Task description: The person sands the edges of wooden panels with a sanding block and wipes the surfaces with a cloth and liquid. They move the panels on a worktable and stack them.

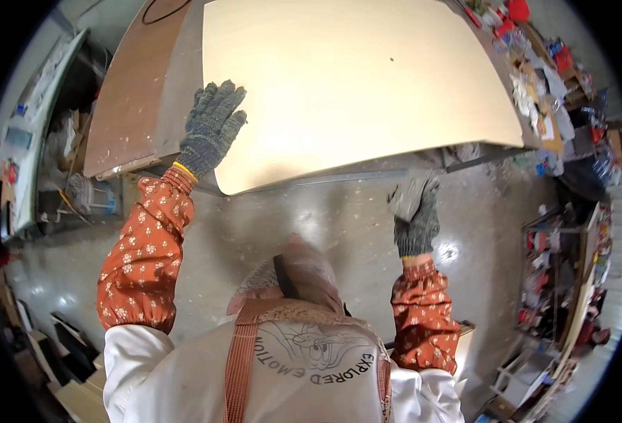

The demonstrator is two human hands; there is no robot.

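Observation:
A large pale cream board [353,84] lies flat on the worktable, its near edge reaching past the table's edge. My left hand [213,127], in a dark grey knitted glove, rests at the board's left edge with its fingers stretched out and apart. Off the near right edge of the board, above the floor, is my right hand [416,215] in a matching glove. Its fingers are curled and blurred around a light grey flat piece [407,199], whose kind I cannot make out. A small dark speck [392,59] shows on the board's surface.
Brown worktable surface [131,106] shows left of the board, with a black cable [163,15] at the back. A side bench [39,134] and white bucket [89,194] stand left. Clutter covers the right table end; a loaded shelf rack [554,275] stands lower right.

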